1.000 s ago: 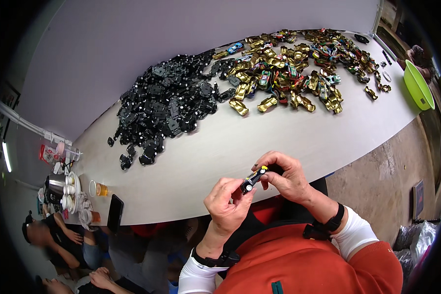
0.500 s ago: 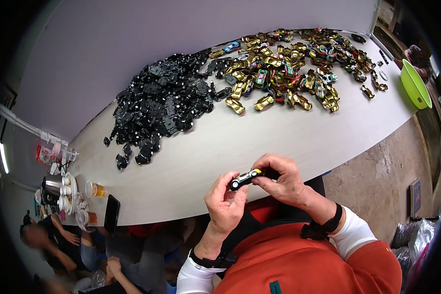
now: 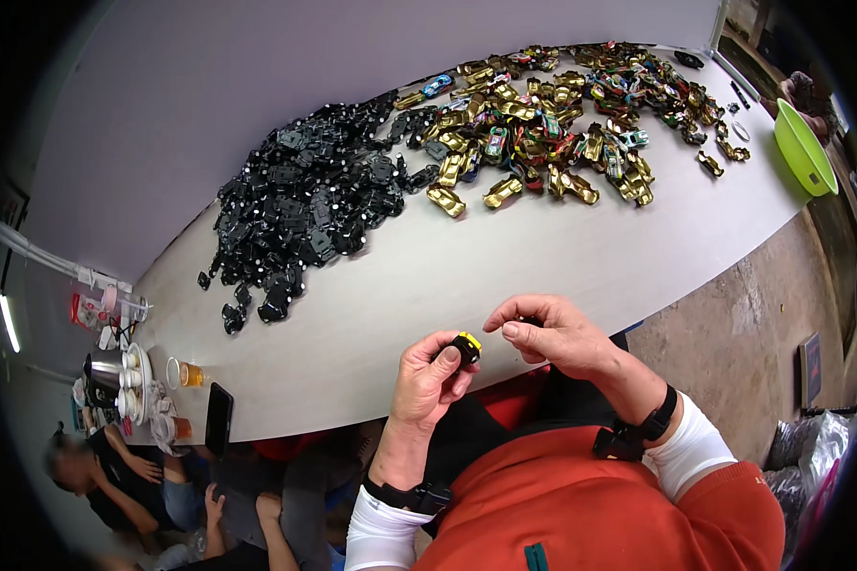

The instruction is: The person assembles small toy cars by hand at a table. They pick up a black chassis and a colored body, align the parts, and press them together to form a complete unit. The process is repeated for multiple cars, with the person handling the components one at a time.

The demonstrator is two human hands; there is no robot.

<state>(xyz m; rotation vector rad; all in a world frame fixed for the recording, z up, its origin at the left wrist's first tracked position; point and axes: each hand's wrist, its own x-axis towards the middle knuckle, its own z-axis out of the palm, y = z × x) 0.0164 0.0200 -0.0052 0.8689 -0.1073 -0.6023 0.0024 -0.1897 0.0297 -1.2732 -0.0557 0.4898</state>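
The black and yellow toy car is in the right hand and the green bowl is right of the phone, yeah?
Not the right hand: the head view shows the toy car in the left hand; the green bowl is right of the phone.

Left head-worn fisheye: near, wide, looking down across table

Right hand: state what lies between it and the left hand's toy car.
Nothing: in the head view, a bare gap separates right hand from yellow-black toy car.
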